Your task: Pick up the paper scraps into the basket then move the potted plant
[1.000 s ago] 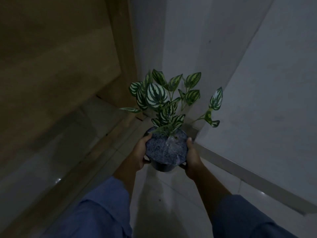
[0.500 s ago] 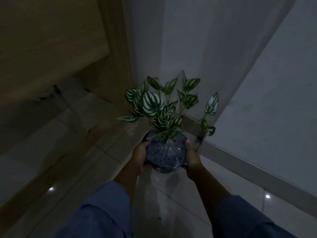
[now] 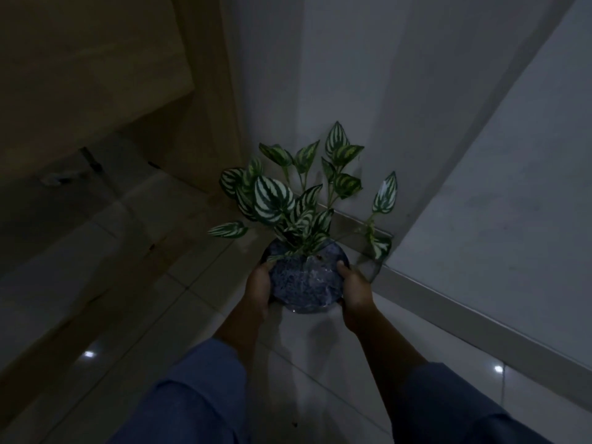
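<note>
The potted plant [image 3: 304, 280] has a dark round pot, a speckled grey filling and green-and-white striped leaves. It is upright, low over the tiled floor near a wall corner; whether its base touches the floor I cannot tell. My left hand [image 3: 258, 291] grips the pot's left side. On the opposite side my right hand [image 3: 354, 290] clasps the pot, thumb on the rim. No paper scraps or basket are in view.
Two grey walls [image 3: 480, 171] meet in a corner just behind the plant, with a pale skirting board [image 3: 464, 325] along the right one. A wooden door frame [image 3: 211, 107] and door stand at the left. Glossy floor tiles [image 3: 160, 283] spread under my arms.
Both hands have carried the plant downward and closer to the corner. The view has tilted down, so more floor shows.
</note>
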